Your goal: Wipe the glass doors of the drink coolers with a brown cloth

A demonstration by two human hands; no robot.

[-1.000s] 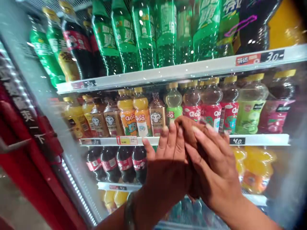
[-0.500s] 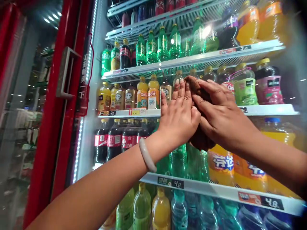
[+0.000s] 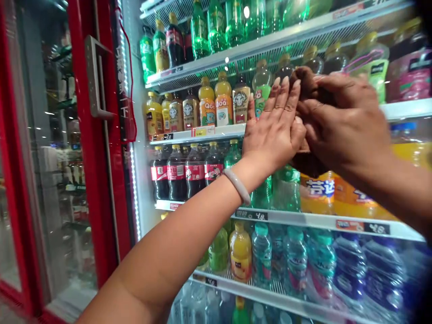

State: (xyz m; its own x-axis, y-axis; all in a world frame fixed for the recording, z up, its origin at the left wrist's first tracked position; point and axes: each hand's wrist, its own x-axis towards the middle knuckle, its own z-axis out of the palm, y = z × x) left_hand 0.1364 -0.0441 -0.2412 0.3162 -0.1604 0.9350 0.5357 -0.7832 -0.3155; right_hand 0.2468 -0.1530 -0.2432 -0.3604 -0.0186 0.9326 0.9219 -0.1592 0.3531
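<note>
My left hand (image 3: 272,123) has its fingers stretched upward and lies flat against the clear glass in front of the drink shelves. A pale bangle (image 3: 237,186) circles the left wrist. Close beside it on the right, my right hand (image 3: 349,117) has its fingers bent around what looks like a dark brown cloth (image 3: 304,83), bunched on the glass. Parts of the cloth show above and below the fingers, next to the left thumb. Motion blurs the right hand slightly.
Behind the glass, bottles of cola (image 3: 195,171), juice (image 3: 207,105) and green soda (image 3: 200,31) line the shelves (image 3: 216,132). At the left stands a red door frame (image 3: 84,157) with a metal handle (image 3: 96,78). A red cord hangs beside it.
Both hands and the brown cloth have moved up and right across the glass relative to the shelves. The view has tilted down, showing more of the lower shelves.
</note>
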